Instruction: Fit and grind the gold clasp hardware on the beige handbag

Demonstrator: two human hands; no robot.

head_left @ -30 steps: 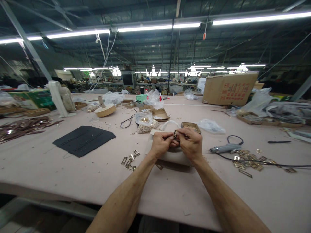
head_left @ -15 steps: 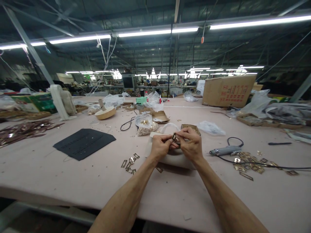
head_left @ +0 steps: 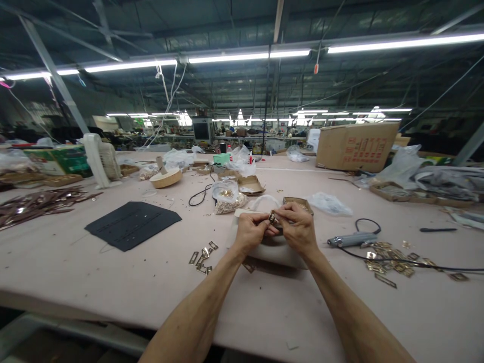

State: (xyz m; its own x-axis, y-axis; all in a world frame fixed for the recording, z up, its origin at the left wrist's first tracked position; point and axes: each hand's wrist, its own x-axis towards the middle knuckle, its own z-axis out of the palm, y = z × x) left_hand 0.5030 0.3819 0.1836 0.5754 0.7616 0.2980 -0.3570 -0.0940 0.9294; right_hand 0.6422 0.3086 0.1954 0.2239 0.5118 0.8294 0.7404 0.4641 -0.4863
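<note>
Both hands meet over a pale bag [head_left: 278,252] lying on the pink-covered table [head_left: 151,297]. Between their fingertips is a small metal buckle [head_left: 271,217]. My left hand [head_left: 249,232] pinches it from the left, and my right hand [head_left: 298,226] has its fingers closed on it from the right. Loose metal frames [head_left: 202,258] lie left of the bag. A larger pile of gold-coloured frames [head_left: 393,259] is on the right, beside a grey electric screwdriver [head_left: 351,239] with a black cable.
A black sheet [head_left: 132,224] lies to the left, with brown straps [head_left: 41,204] and a white fan [head_left: 100,161] beyond. Behind the bag are a bag of small parts [head_left: 229,197] and an open small box [head_left: 298,204]. A large carton [head_left: 355,146] stands back right.
The view has shifted slightly, so the scene sits a little lower. Both hands keep their hold on the buckle, which looks slightly turned between the fingers.
</note>
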